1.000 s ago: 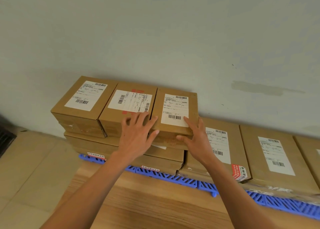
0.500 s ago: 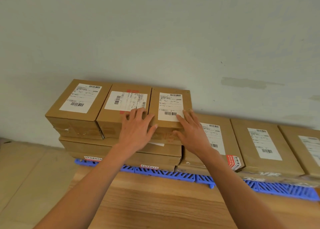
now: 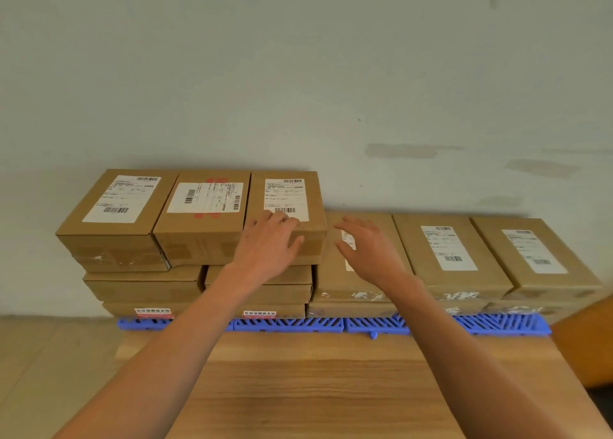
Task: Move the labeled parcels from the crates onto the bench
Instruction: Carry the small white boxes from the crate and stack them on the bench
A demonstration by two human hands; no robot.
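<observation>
Brown cardboard parcels with white labels are stacked against the wall on a blue slatted pallet [image 3: 318,325]. The top row has three boxes; the rightmost top parcel [image 3: 287,203] has my left hand [image 3: 270,248] resting flat on its near edge, fingers on the label, not gripping. My right hand [image 3: 368,248] hovers open, fingers spread, just right of that parcel and above a lower parcel [image 3: 351,282]. Two more labeled parcels [image 3: 447,249] [image 3: 534,253] lie to the right. The wooden bench [image 3: 318,389] runs below my forearms.
The pale wall stands directly behind the stacks. Left top parcels [image 3: 122,203] [image 3: 205,203] sit flush beside the touched one. Tiled floor [image 3: 43,355] lies to the left of the bench. An orange-brown surface [image 3: 587,339] shows at the right edge.
The right hand has let go of the top parcel's right side and moved off to the right, open. The left hand slid onto the parcel's front edge. The view shifted right.
</observation>
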